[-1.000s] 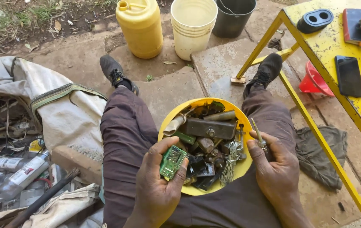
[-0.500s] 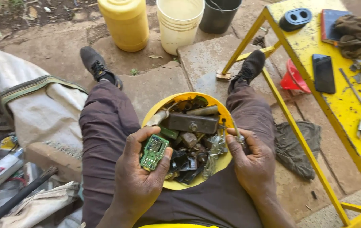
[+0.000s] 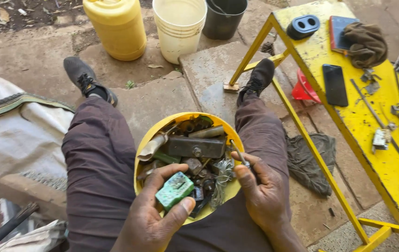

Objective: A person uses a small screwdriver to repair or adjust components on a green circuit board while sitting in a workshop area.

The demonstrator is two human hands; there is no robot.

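A seated person holds a yellow bowl [image 3: 150, 140] in the lap, heaped with scrap: a dark metal block [image 3: 194, 147], a grey tube, wire coils and small parts. The left hand [image 3: 155, 219] is closed around a small green circuit board [image 3: 174, 190] at the bowl's near rim, thumb beneath it. The right hand [image 3: 262, 191] pinches a thin metal rod [image 3: 239, 153] over the bowl's right rim. Beyond the feet stand a yellow jerrycan [image 3: 115, 25], a cream bucket [image 3: 179, 28] and a black bucket [image 3: 224, 18], contents unseen.
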